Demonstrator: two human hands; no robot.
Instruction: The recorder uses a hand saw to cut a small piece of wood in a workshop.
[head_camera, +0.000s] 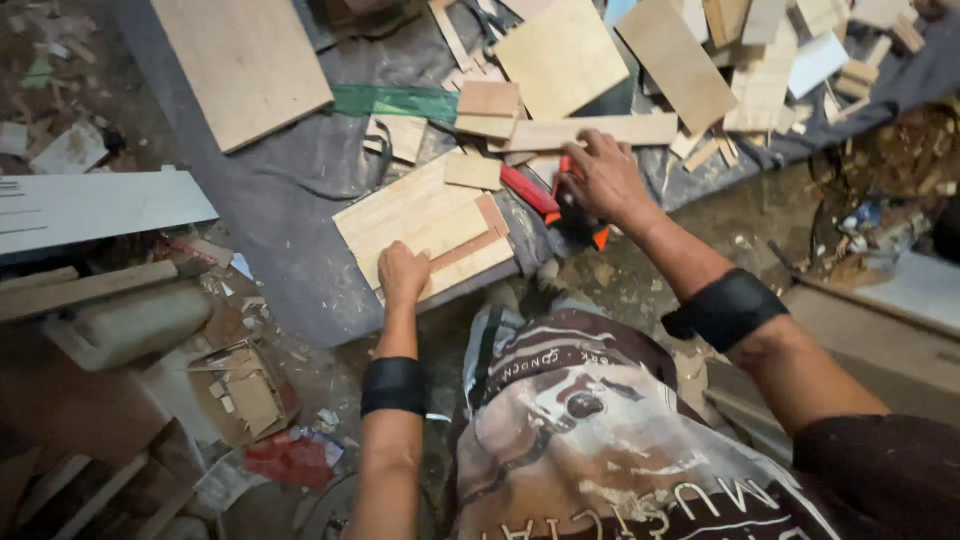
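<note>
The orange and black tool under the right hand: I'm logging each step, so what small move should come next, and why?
Probably close the right hand around the orange and black tool and lift it. The hand lies over the tool, though whether it grips is unclear, while the left hand already presses the stacked plywood pieces flat on the grey sheet.

Both arms reach forward and down from the person's body, each wrapped by a black band on the forearm. The left arm runs nearly straight ahead, and the left hand (402, 273) is curled into a loose fist, knuckles up, pressing downward. The right arm angles in from the right, bent at the elbow, and the right hand (606, 178) lies palm down with fingers spread, seemingly closed around something beneath it.
</note>
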